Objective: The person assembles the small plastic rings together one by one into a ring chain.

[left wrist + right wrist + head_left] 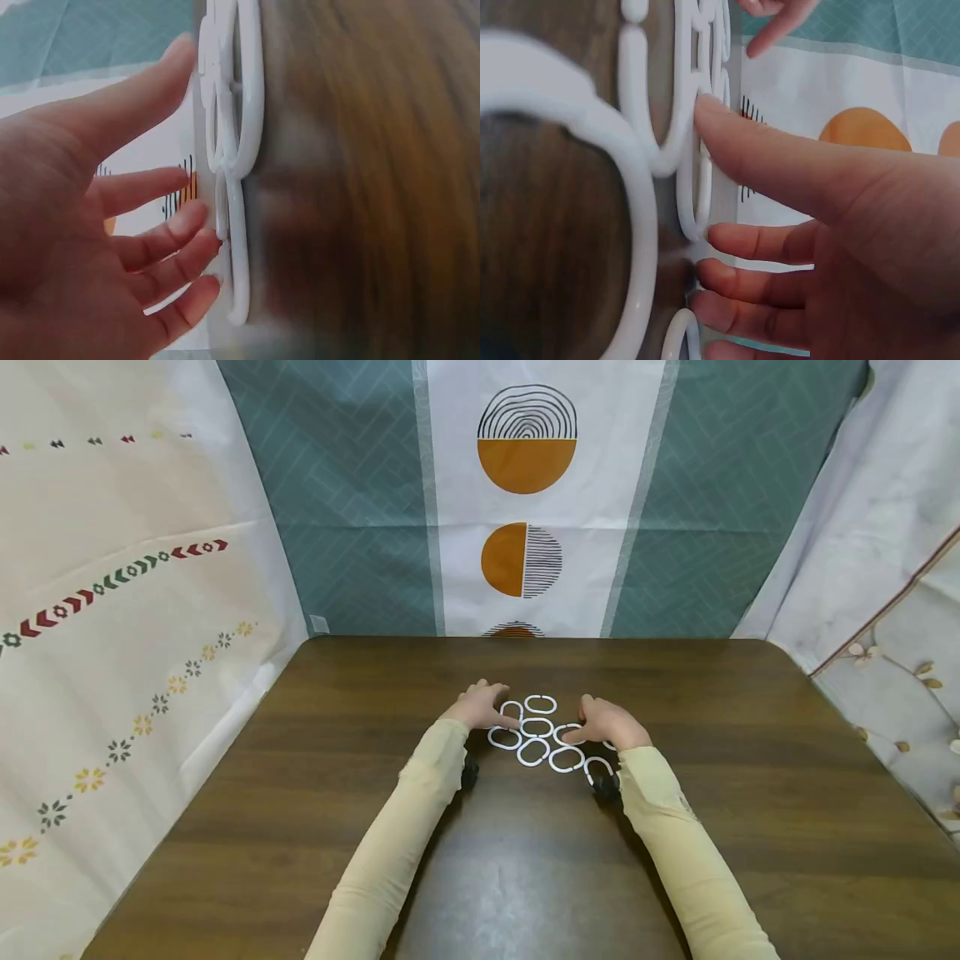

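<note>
Several white oval plastic rings, which look like shower curtain rings, lie in a loose cluster on the table; one ring (533,752) is near its middle and another ring (541,704) at its far side. My left hand (477,706) is at the cluster's left, thumb reaching over the rings, fingers spread and loosely bent. In the left wrist view its fingertips come close to a ring (238,255); contact is unclear. My right hand (613,724) is at the right side, partly covering some rings. The right wrist view shows its thumb at a ring (686,187), fingers apart and holding nothing.
The brown wooden table (480,877) extends all round the cluster. A teal and white patterned cloth (360,527) hangs behind its far edge, with pale cloths at the left and right. A dark wrist strap or camera (606,788) beneath the right wrist sits by a nearby ring.
</note>
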The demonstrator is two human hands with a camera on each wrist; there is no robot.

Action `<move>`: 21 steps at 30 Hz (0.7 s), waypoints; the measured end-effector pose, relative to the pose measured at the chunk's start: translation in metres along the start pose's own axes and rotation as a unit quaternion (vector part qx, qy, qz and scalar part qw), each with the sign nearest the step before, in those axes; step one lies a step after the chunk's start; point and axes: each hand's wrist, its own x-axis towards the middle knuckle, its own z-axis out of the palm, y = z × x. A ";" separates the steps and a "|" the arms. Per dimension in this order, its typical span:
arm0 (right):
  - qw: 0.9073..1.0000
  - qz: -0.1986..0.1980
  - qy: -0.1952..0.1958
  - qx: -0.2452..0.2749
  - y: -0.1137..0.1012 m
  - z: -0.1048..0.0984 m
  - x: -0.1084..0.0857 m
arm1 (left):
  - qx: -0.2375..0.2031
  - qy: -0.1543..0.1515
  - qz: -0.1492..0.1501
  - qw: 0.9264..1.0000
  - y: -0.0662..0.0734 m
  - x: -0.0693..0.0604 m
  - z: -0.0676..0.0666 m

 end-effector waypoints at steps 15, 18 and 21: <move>0.999 -0.020 -0.002 -0.048 0.004 0.006 0.004 | -0.084 -0.027 0.001 0.996 -0.004 0.001 0.005; 0.998 -0.032 -0.003 -0.057 0.006 0.005 0.005 | -0.077 -0.043 -0.005 0.996 -0.001 0.003 0.003; 0.997 -0.045 0.006 -0.058 0.008 0.002 0.007 | -0.071 -0.043 -0.001 0.997 0.001 0.007 0.000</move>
